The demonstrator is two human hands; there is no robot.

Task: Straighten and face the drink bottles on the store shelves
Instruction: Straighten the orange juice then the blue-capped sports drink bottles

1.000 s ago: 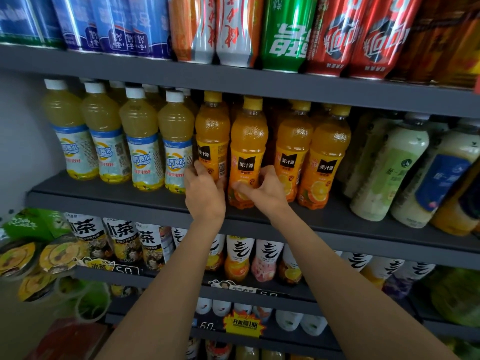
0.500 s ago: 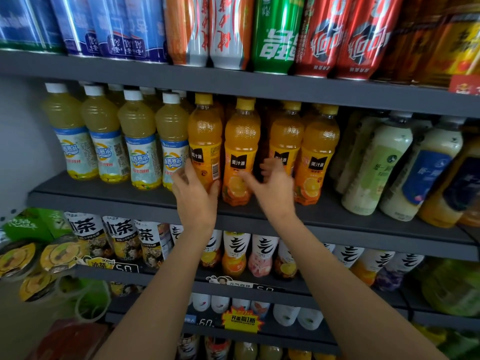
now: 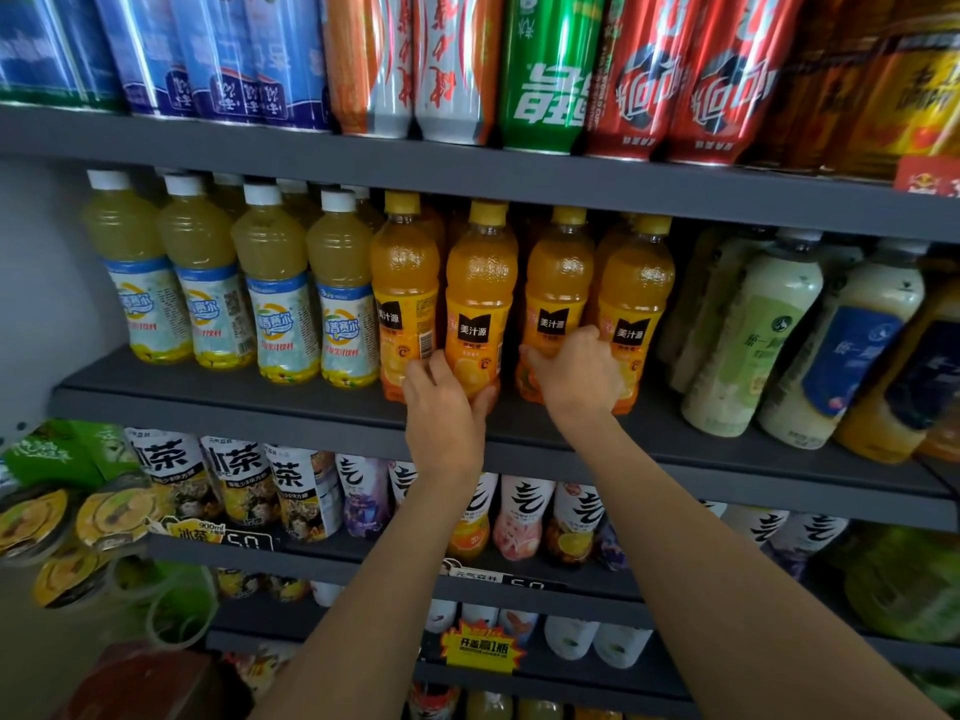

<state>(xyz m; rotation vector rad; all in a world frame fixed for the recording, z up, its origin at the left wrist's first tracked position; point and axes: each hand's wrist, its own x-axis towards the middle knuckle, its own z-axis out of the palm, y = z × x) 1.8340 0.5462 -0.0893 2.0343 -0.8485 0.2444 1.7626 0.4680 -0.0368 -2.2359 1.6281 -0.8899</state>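
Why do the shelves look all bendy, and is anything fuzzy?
Head view: the wide lens bows the grey shelf edge and tilts the pale bottles at the right; the corners blur, like the cups lower left; the orange bottles and both hands, left and right, stay sharp; cans glint.

Both hands (image 3: 447, 402) newly on bottles (image 3: 480, 304)

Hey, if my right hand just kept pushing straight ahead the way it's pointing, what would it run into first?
Your right hand is already gripping the low part of the third orange juice bottle from the left. Pushed on, that bottle would probably meet another orange bottle behind it, though the depth there is hard to judge.
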